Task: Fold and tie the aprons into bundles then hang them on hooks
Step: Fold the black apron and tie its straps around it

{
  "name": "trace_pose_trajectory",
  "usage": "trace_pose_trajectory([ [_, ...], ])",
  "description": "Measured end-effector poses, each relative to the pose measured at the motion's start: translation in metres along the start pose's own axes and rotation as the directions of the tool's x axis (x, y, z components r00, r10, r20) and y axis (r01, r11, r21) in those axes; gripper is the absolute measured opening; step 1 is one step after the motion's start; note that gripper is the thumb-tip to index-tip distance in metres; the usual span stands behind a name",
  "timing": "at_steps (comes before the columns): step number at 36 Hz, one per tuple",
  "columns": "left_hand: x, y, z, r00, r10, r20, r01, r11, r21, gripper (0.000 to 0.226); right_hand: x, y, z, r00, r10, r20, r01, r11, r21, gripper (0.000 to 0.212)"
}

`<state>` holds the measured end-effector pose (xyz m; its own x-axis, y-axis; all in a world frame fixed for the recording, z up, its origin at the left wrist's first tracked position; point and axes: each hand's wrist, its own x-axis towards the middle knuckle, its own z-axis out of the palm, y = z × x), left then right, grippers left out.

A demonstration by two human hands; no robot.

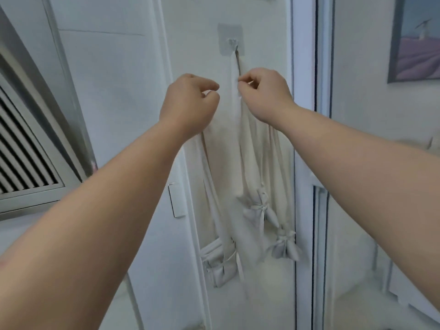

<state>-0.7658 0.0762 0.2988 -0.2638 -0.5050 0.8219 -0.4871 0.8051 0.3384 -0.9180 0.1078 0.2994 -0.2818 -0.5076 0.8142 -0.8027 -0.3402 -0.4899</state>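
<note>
A clear adhesive hook (232, 44) is stuck on the white wall. Cream apron straps (234, 67) hang from it, with tied apron bundles below: one (259, 208) with a knot, another (284, 245) lower right. A third folded bundle (217, 260) hangs lower left on a strap that runs up behind my left hand. My right hand (264, 94) pinches the strap just under the hook. My left hand (190, 103) has curled fingers beside the strap; the strap passes behind it, and whether it grips it is hidden.
A vent with slats (21, 148) sits at the left. A white door frame (304, 139) runs down right of the hook. A framed picture (416, 39) hangs at the upper right. A small white plate (176, 201) is on the wall.
</note>
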Motion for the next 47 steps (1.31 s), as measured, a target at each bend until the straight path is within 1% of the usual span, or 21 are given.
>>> trace_pose_trajectory([
  [3, -0.014, -0.009, -0.014, 0.999, -0.029, -0.031, 0.027, 0.997, -0.068, 0.032, -0.013, -0.017, 0.009, 1.0, 0.025, 0.016, -0.026, 0.995, 0.101, 0.014],
  [7, -0.031, -0.031, -0.039, 0.991, -0.119, -0.066, 0.108, 0.981, -0.159, 0.028, -0.026, -0.045, 0.031, 0.996, 0.076, 0.053, -0.088, 0.957, 0.277, 0.015],
  [9, -0.045, -0.046, -0.051, 0.985, -0.158, -0.073, 0.145, 0.977, -0.155, 0.027, -0.037, -0.059, 0.047, 0.993, 0.093, 0.079, -0.115, 0.933, 0.34, 0.018],
  [11, -0.063, -0.066, -0.067, 0.976, -0.204, -0.074, 0.193, 0.973, -0.129, 0.029, -0.054, -0.075, 0.074, 0.984, 0.093, 0.149, -0.145, 0.91, 0.389, 0.019],
  [14, -0.099, -0.102, -0.097, 0.962, -0.267, -0.051, 0.261, 0.96, -0.105, 0.036, -0.087, -0.098, 0.123, 0.951, 0.096, 0.293, -0.219, 0.879, 0.423, 0.02],
  [18, -0.152, -0.152, -0.155, 0.925, -0.376, -0.053, 0.368, 0.922, -0.124, 0.032, -0.134, -0.14, 0.198, 0.894, 0.091, 0.438, -0.3, 0.848, 0.437, 0.022],
  [22, -0.204, -0.204, -0.226, 0.848, -0.528, -0.048, 0.52, 0.847, -0.11, 0.022, -0.181, -0.195, 0.268, 0.836, 0.078, 0.543, -0.351, 0.836, 0.42, 0.02],
  [25, -0.247, -0.245, -0.289, 0.787, -0.615, -0.059, 0.611, 0.788, -0.074, 0.019, -0.222, -0.248, 0.322, 0.752, 0.032, 0.659, -0.395, 0.822, 0.411, 0.017],
  [27, -0.271, -0.267, -0.318, 0.743, -0.667, -0.049, 0.665, 0.745, -0.049, 0.02, -0.244, -0.273, 0.347, 0.706, -0.015, 0.708, -0.384, 0.832, 0.401, 0.017],
  [30, -0.314, -0.305, -0.372, 0.684, -0.727, -0.06, 0.728, 0.685, 0.001, 0.02, -0.281, -0.32, 0.397, 0.631, -0.073, 0.772, -0.385, 0.835, 0.393, 0.017],
  [34, -0.356, -0.353, -0.423, 0.604, -0.787, -0.123, 0.792, 0.61, -0.017, 0.021, -0.318, -0.363, 0.457, 0.542, -0.102, 0.834, -0.401, 0.841, 0.363, 0.02],
  [37, -0.374, -0.382, -0.445, 0.553, -0.815, -0.174, 0.819, 0.57, -0.063, 0.022, -0.337, -0.377, 0.491, 0.481, -0.102, 0.871, -0.419, 0.846, 0.331, 0.028],
  [40, -0.388, -0.414, -0.461, 0.508, -0.842, -0.182, 0.847, 0.527, -0.069, 0.021, -0.353, -0.39, 0.527, 0.402, -0.094, 0.911, -0.42, 0.865, 0.274, 0.03],
  [43, -0.402, -0.451, -0.468, 0.454, -0.878, -0.154, 0.885, 0.464, -0.034, 0.021, -0.36, -0.397, 0.562, 0.363, -0.058, 0.93, -0.424, 0.879, 0.22, 0.021],
  [44, -0.406, -0.457, -0.468, 0.438, -0.889, -0.134, 0.897, 0.441, 0.002, 0.024, -0.36, -0.396, 0.567, 0.365, -0.053, 0.93, -0.417, 0.883, 0.214, 0.02],
  [47, -0.423, -0.496, -0.469, 0.376, -0.924, -0.064, 0.925, 0.371, 0.084, 0.037, -0.368, -0.397, 0.602, 0.325, -0.042, 0.945, -0.408, 0.895, 0.18, 0.02],
])
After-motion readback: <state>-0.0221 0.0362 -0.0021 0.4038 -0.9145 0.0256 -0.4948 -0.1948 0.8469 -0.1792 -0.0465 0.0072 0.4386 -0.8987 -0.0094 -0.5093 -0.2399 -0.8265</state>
